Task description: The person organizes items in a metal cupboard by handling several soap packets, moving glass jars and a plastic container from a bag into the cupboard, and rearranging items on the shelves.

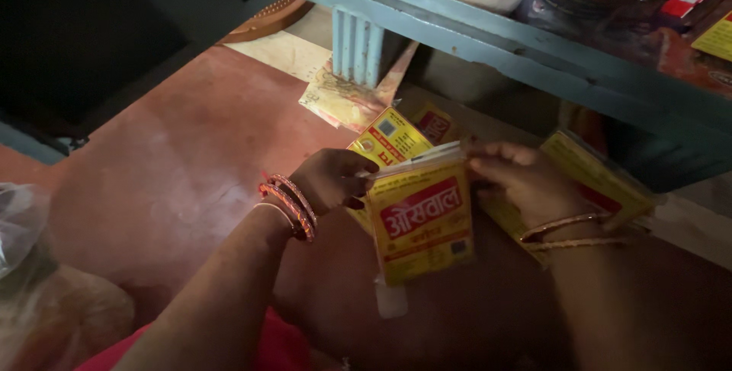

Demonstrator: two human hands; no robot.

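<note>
A yellow packet with a red label (421, 222) stands upright between my hands, in a clear wrapper. My left hand (329, 179), with orange bangles at the wrist, pinches its top left corner. My right hand (522, 180), with thin bangles, grips its top right edge. Behind it more yellow packets lie on the red floor: one (390, 139) just beyond my left hand, another (602, 176) under my right wrist.
A pale blue shelf frame (488, 32) with a ribbed leg (357, 47) crosses the top, holding bagged and boxed goods. A flat printed sheet (343, 104) lies by the leg. A plastic bag (19, 222) sits at the left. A round woven tray (267, 16) rests further back.
</note>
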